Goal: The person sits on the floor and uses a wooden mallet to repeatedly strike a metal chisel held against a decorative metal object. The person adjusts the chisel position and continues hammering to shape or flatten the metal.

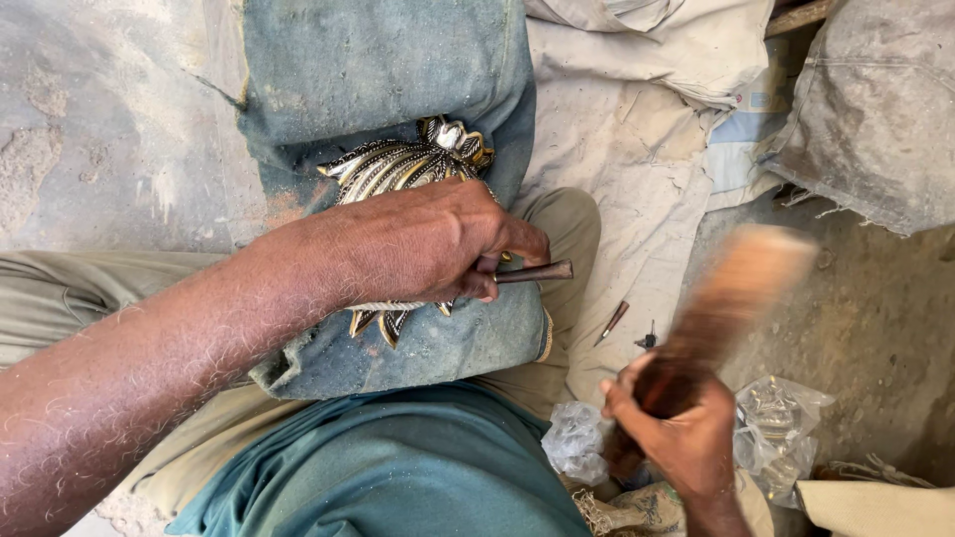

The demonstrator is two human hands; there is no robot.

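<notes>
Fingers of the left hand (428, 244) pinch a slim chisel (532, 271) over ridged brass casting (398, 164); right hand (676, 428) grips a wooden mallet (731, 298).

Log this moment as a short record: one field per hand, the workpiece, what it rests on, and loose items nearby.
left hand: grips a thin metal punch, resting on the workpiece
right hand: grips a wooden mallet, raised and motion-blurred
workpiece: ornate ribbed metal casting, silver and gold
support: blue cloth pad across the lap
nearby: small tool on beige cloth; clear plastic bags
</notes>
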